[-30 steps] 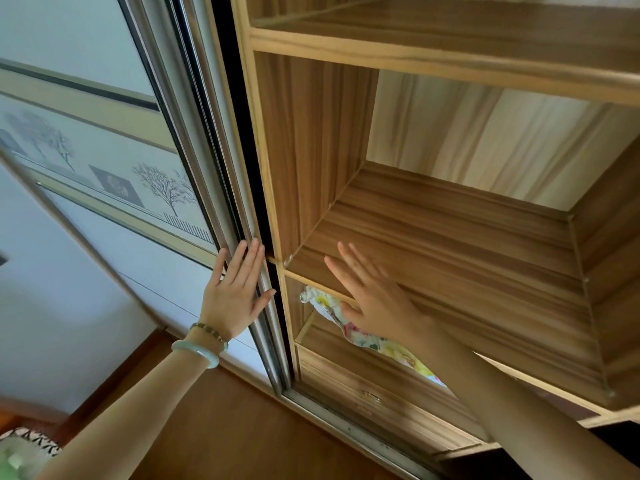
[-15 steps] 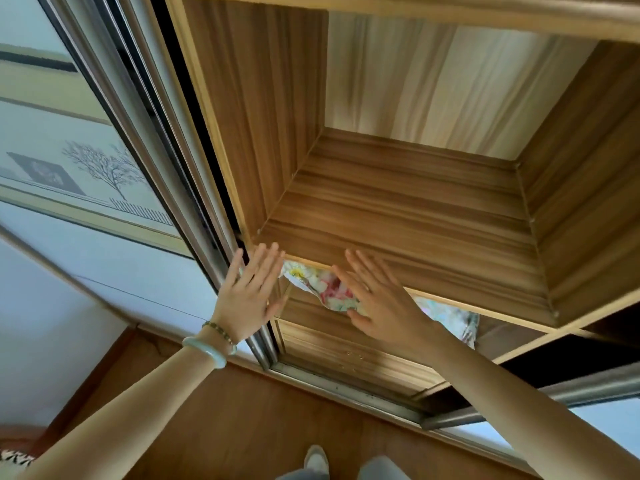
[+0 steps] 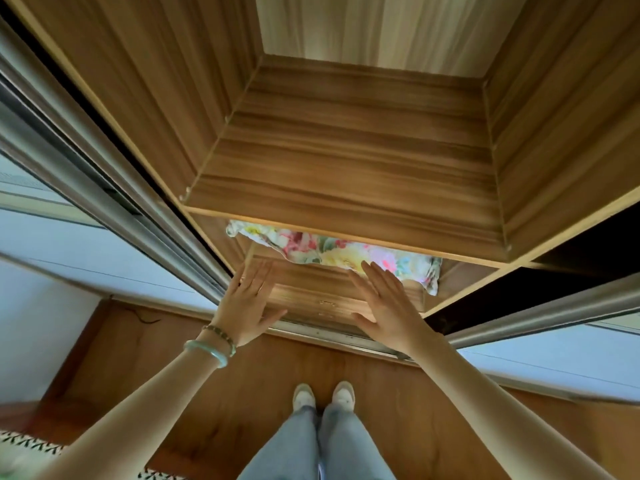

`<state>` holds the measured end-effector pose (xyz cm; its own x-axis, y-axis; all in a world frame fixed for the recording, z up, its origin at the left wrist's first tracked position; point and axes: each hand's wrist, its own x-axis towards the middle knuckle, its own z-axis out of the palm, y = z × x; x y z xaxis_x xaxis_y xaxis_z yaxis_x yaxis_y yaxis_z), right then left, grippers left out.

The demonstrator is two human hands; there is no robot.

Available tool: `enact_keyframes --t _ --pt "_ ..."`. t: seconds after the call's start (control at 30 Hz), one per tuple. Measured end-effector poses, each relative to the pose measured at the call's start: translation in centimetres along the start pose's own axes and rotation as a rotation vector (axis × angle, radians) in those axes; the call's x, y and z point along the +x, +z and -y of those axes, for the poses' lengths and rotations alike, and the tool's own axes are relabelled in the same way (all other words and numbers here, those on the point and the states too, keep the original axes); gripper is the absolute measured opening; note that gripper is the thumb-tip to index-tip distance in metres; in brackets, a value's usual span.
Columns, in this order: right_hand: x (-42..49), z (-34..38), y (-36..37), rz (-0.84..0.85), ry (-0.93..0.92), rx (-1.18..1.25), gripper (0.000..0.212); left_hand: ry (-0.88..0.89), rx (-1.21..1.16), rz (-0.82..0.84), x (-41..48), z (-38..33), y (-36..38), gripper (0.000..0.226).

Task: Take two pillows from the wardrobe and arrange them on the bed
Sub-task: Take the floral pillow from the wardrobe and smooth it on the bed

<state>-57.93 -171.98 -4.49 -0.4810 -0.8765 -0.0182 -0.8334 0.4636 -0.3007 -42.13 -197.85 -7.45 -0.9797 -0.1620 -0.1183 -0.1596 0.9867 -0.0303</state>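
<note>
A floral pillow (image 3: 322, 249) lies in the lower compartment of the wooden wardrobe (image 3: 346, 188), its front edge sticking out under the bare shelf above. Most of it is hidden by that shelf. My left hand (image 3: 251, 301), with two bracelets at the wrist, reaches forward with straight fingers near the compartment's left front corner. My right hand (image 3: 388, 306) is also flat and spread, its fingertips just at the pillow's front edge. Neither hand holds anything. I cannot tell whether a second pillow lies beneath.
Sliding doors with metal frames stand at the left (image 3: 104, 188) and the right (image 3: 540, 313) of the opening. Below is a wooden floor (image 3: 221, 403), with my legs and white shoes (image 3: 323, 396). A patterned fabric edge (image 3: 27, 445) shows at the bottom left.
My view has tilted down, so more of the pillow, the floor and my feet show. My left hand left the door frame and both hands dropped toward the lower compartment.
</note>
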Motion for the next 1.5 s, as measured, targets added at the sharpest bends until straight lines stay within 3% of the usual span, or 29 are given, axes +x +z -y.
enact_keyframes --t 0.27,0.53,0.73,1.0,1.2,1.5 --pt "-0.5 -4.6 4.6 -0.053 0.172 0.082 0.071 -0.083 -0.068 0.017 3.0 0.2 3.2 0.086" --pt "2.0 -9.8 12.1 -0.277 0.253 0.044 0.073 -0.107 -0.174 -0.164 10.1 1.9 10.6 0.092" --pt "2.1 -10.5 15.7 -0.349 0.299 -0.022 0.075 -0.098 -0.07 -0.257 12.1 2.3 14.2 0.098" --pt "-1.0 -7.3 14.4 -0.352 0.363 0.015 0.075 -0.055 -0.12 -0.381 7.4 2.2 12.1 0.091" --pt "-1.3 -7.6 11.3 -0.449 0.457 0.008 0.073 -0.108 -0.129 -0.477 7.8 5.1 8.8 0.085" --pt "3.7 -13.0 11.6 -0.346 0.571 -0.067 0.071 -0.229 -0.039 -0.353 15.6 7.2 9.7 0.086"
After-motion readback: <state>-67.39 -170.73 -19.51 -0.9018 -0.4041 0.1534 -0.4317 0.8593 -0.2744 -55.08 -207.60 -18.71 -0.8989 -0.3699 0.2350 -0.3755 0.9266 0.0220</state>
